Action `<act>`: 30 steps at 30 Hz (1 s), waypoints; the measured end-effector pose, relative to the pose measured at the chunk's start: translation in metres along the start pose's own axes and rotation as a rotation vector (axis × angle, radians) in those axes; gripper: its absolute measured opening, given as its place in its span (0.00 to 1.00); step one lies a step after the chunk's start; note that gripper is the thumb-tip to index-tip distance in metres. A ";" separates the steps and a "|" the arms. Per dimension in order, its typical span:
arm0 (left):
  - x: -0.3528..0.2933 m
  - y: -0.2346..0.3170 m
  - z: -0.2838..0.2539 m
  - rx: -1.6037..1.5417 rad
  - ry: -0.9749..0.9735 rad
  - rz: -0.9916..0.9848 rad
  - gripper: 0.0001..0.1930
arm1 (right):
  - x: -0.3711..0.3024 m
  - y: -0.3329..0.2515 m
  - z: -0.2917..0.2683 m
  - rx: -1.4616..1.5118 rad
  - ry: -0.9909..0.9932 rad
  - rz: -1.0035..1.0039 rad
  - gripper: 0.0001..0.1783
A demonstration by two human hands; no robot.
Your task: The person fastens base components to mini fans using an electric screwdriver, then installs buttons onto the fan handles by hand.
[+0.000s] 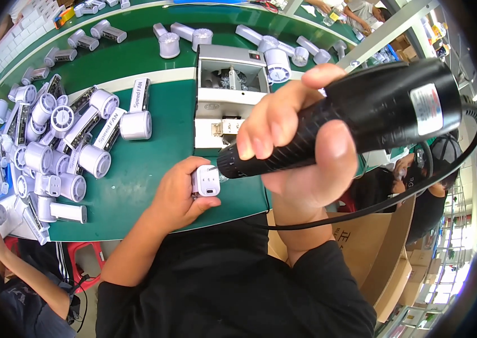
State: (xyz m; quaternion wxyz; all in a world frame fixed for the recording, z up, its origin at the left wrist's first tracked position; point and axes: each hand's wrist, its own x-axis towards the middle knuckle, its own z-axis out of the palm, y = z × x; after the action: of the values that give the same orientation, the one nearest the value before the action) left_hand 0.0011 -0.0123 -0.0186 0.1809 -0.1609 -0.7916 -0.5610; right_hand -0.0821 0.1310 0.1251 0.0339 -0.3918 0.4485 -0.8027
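In my right hand is a black corded electric screwdriver, fingers wrapped round its ribbed body. It lies tilted, with its nose pointing down to the left. My left hand grips a white handheld fan end-on, thumb along its lower edge; a small dark port shows in the facing end. The screwdriver's nose is right at the fan's upper right corner; whether the bit touches it I cannot tell. Just beyond my hands stands a grey screw feeder box with loose screws in its open top tray.
Many white handheld fans lie heaped on the green table to the left. More fans rest on the green strip behind. The screwdriver's black cable loops low on the right. A cardboard box stands there. A co-worker's arm reaches in at the left.
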 end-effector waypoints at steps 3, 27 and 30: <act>0.003 0.003 0.000 -0.039 0.007 -0.016 0.34 | 0.003 0.000 0.000 0.023 -0.011 0.000 0.25; 0.308 -0.120 -0.230 1.141 -0.490 0.235 0.25 | -0.002 -0.046 -0.083 -0.105 0.299 -0.292 0.36; 0.314 -0.238 -0.263 1.252 -0.494 0.184 0.25 | -0.009 -0.042 -0.086 -0.260 0.281 -0.238 0.35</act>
State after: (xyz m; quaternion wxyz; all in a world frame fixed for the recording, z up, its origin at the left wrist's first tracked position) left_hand -0.3570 -0.3213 0.0105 0.1007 -0.2162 -0.9683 0.0739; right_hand -0.1199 0.2192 0.1264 -0.1746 -0.3272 0.4989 -0.7833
